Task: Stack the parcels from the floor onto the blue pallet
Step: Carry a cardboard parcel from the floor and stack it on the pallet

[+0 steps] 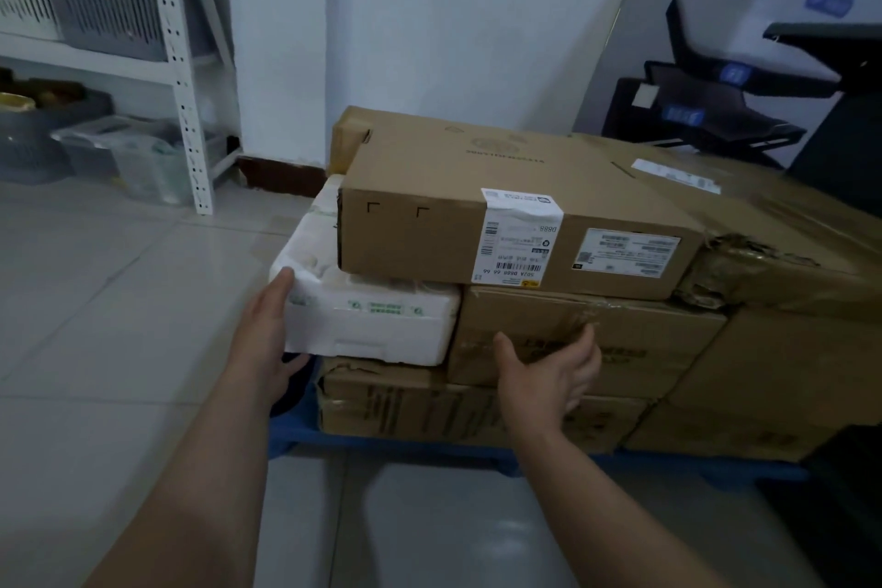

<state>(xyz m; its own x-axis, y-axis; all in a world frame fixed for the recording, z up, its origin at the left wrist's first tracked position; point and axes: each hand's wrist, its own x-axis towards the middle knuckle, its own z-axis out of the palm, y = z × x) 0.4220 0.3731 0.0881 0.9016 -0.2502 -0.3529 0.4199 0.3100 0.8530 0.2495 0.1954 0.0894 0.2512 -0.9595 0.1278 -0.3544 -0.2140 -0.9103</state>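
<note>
- white metal shelf rack (179,62) on the left, grey slotted crates (110,10) sitting on it
- clear plastic tubs (143,158) down underneath
- pale tiled floor (95,301)
- some black machine (716,100) with blue labels, far right

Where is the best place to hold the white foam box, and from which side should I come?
Probably the foam box by its left end, coming from the left, where the left hand touches it. A long carton lies on top and a brown box meets its right end.

white label (518,236) on top box (420,244): "d888", then "502a d888 66 66", both upside down. other labels and print: unreadable.
</note>
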